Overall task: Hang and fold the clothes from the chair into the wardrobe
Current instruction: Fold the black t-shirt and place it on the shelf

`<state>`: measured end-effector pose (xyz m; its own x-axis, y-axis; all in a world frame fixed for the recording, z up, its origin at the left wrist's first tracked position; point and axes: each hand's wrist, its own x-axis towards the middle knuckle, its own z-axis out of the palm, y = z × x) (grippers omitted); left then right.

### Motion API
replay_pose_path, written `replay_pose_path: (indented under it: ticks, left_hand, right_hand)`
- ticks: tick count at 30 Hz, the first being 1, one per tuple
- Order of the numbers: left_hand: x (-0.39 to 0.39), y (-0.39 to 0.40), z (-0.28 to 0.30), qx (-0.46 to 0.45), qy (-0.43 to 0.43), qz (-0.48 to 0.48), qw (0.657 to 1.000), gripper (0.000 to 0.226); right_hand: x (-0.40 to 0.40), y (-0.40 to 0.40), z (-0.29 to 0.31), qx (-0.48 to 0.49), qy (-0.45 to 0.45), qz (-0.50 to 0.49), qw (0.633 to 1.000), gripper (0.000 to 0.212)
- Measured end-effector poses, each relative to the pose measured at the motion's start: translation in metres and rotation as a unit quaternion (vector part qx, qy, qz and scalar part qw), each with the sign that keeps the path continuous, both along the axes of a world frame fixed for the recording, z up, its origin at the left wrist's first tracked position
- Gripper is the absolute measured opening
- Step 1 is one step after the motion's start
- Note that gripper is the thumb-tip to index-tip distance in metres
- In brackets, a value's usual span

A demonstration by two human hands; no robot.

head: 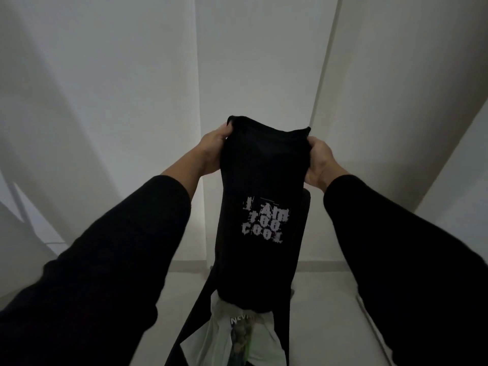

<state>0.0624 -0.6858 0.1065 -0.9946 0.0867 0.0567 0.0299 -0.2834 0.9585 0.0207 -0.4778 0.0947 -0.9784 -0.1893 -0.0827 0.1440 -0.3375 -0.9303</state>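
Note:
I hold a black T-shirt [260, 180] up in front of me, folded lengthwise into a narrow strip, with pale print reading "I AM TOO COOL" facing me. My left hand [212, 150] grips its upper left edge and my right hand [320, 161] grips its upper right edge. The shirt hangs down to a chair [305, 207] whose dark back shows behind its right side. Below its lower end lies a white printed garment [235, 336] on the chair, partly hidden by the black shirt.
White walls or wardrobe panels [132, 101] fill the view ahead, with a vertical corner post [324, 75] to the right. A pale floor [324, 299] stretches below. Dark fabric strips [190, 320] hang at both sides of the chair.

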Motion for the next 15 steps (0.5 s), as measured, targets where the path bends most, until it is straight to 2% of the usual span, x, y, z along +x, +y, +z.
replay_pose_path:
  ticks: [4, 8, 11, 15]
  left_hand:
    - [0.004, -0.001, 0.003, -0.016, 0.023, -0.017, 0.999, 0.022]
    - [0.036, -0.005, -0.021, -0.046, 0.008, -0.03, 0.998, 0.022]
    - [0.08, -0.01, -0.062, -0.058, -0.038, -0.036, 0.997, 0.023]
    - [0.156, -0.019, -0.152, -0.079, -0.162, -0.039, 0.983, 0.027]
  right_hand:
    - [0.003, -0.005, 0.007, 0.004, 0.016, 0.012, 1.0, 0.038]
    - [0.035, -0.009, -0.017, 0.036, -0.005, 0.01, 0.999, 0.033]
    - [0.077, -0.011, -0.063, 0.058, -0.051, -0.006, 0.997, 0.036]
    - [0.151, -0.015, -0.17, 0.094, -0.14, -0.035, 0.985, 0.04]
